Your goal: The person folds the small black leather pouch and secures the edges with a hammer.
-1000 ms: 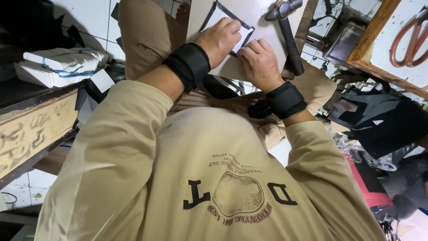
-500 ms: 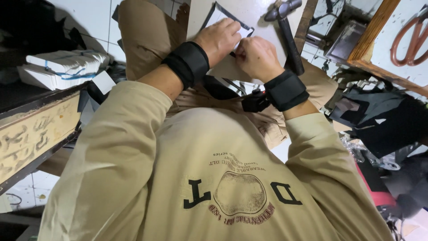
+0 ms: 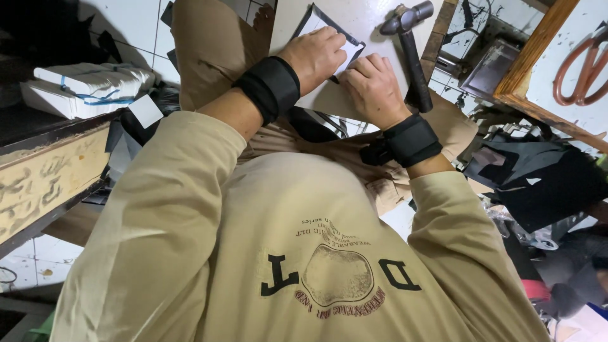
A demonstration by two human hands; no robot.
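Two hands pressing one white piece

Left hand (image 3: 315, 56) and right hand (image 3: 373, 88) lie curled (knuckles up) on the black-edged white piece (image 3: 329, 28) at the surface's (image 3: 367, 19) near edge; hammer (image 3: 411, 44) just beside.

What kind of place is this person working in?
Probably a small, cluttered craft workshop, perhaps for leather or card work: a hammer lies beside the hands, large scissors sit at right, and dark material offcuts pile nearby.

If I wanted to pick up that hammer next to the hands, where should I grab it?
Probably the hammer by its dark handle, near the lower end beside the right hand. The handle lies long and bare on the white board, so come from above; the metal head is heavy and lumpy.
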